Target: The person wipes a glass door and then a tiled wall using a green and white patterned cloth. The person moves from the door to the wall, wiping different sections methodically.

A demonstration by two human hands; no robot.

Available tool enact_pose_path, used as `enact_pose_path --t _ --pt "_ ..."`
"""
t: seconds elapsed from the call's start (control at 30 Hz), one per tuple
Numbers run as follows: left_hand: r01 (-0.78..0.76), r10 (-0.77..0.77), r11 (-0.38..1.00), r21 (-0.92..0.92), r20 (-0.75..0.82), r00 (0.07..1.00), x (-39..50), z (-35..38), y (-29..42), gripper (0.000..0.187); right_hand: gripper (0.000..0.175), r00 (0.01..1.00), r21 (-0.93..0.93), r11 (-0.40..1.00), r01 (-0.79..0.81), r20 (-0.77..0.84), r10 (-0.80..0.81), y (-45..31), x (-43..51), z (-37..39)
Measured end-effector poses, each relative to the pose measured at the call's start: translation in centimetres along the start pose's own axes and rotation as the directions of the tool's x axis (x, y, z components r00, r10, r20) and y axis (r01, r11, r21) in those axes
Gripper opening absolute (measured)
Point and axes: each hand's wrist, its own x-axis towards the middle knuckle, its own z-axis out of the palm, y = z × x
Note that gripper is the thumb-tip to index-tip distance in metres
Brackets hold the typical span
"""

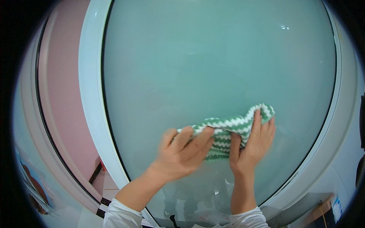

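Observation:
A green and white striped cloth [223,139] lies bunched against a frosted glass door panel [194,71], in its lower right half. My left hand [184,154] grips the cloth's left end, with the fingers bent over it and slightly blurred. At the right end, my right hand [253,145] presses the cloth to the glass, its fingers pointing up and the thumb apart. Part of the cloth is hidden under both hands.
A white door frame [89,71] borders the glass on the left, with a pink wall [68,79] beyond the opening. At the lower right stands a cardboard box [322,209]. A clear plastic bag [209,218] shows at the bottom.

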Motion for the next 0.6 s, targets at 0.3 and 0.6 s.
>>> enact_pose_path --t 0.3,0.6 --pt "0.221 -0.223 0.974 0.042 0.050 0.973 -3.7 -4.8 5.4 0.021 0.063 0.952 0.150 0.949 0.278 0.089 -0.293 -2.8 -1.9 -3.1" --pt "0.368 -0.310 0.924 -0.101 0.366 0.878 -13.9 -3.8 10.7 0.018 0.041 0.876 0.305 0.902 0.306 0.281 -0.392 -2.0 -13.0 -1.4"
